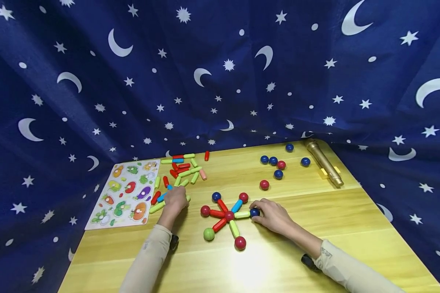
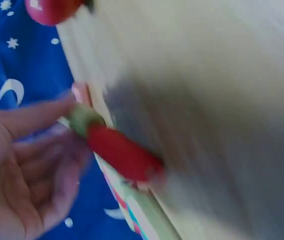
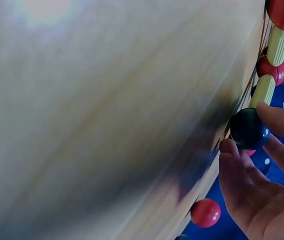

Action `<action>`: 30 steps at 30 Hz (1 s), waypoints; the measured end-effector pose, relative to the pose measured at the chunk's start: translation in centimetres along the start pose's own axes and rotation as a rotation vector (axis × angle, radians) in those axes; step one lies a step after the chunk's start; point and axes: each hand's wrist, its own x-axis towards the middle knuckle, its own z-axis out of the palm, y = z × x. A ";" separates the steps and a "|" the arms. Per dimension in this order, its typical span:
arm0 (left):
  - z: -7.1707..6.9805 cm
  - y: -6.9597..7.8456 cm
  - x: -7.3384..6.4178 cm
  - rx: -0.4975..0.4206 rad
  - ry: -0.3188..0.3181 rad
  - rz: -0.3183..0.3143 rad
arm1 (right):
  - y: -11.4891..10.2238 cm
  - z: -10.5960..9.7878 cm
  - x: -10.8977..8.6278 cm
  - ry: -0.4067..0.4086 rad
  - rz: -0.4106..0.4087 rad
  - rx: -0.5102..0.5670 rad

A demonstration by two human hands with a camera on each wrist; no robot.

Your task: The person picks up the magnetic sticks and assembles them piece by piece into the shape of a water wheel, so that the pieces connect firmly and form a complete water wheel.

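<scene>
A star of magnetic rods and balls lies mid-table, its rods spreading from a red centre ball (image 1: 229, 216). My right hand (image 1: 273, 216) grips a dark blue ball (image 3: 249, 129) with thumb and fingertips, at the outer end of a light-green rod (image 1: 242, 214). Other arms end in red balls, another blue ball (image 1: 216, 197) and a green ball (image 1: 209, 234). Over the loose rods at left, my left hand (image 1: 174, 201) pinches the blurred end of a green rod (image 2: 86, 120). A red rod (image 2: 126, 152) adjoins it; whether they are joined is unclear.
Several loose rods (image 1: 183, 172) lie beside a vegetable-picture sheet (image 1: 124, 193) at left. Loose blue balls (image 1: 273, 161) and red balls (image 1: 264, 184) sit towards the back right. A gold microphone-like tube (image 1: 324, 163) rests near the right edge. A starry curtain (image 1: 220, 73) hangs behind.
</scene>
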 end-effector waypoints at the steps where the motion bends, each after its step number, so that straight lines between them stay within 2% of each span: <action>1: 0.1 0.4 0.1 -0.049 0.022 0.018 | 0.0 0.0 0.0 -0.001 0.002 -0.001; 3: 0.2 1.6 0.5 -0.180 0.060 0.075 | 0.1 -0.1 -0.1 -0.002 0.001 -0.005; 5: 0.2 3.0 0.8 -0.301 0.068 0.145 | 0.1 0.0 -0.2 -0.003 0.006 -0.008; 6: 0.2 3.8 0.9 -0.345 0.061 0.176 | 0.2 0.0 -0.3 -0.003 0.009 -0.012; 8: 0.1 5.2 1.2 -0.379 0.037 0.232 | 0.1 0.1 -0.3 -0.003 0.010 -0.016; 13: 0.3 7.5 1.6 -0.298 0.006 0.336 | -0.2 0.1 -0.3 0.005 0.000 -0.020; 18: 0.8 8.4 1.8 -0.207 -0.025 0.427 | -0.4 0.0 -0.2 0.002 0.015 -0.026; 25: 1.1 8.8 1.7 -0.137 -0.037 0.454 | -0.4 0.2 -0.1 0.003 0.039 -0.031; 30: 1.5 9.3 1.5 0.000 -0.059 0.501 | -0.3 0.3 -0.1 0.008 0.034 -0.026</action>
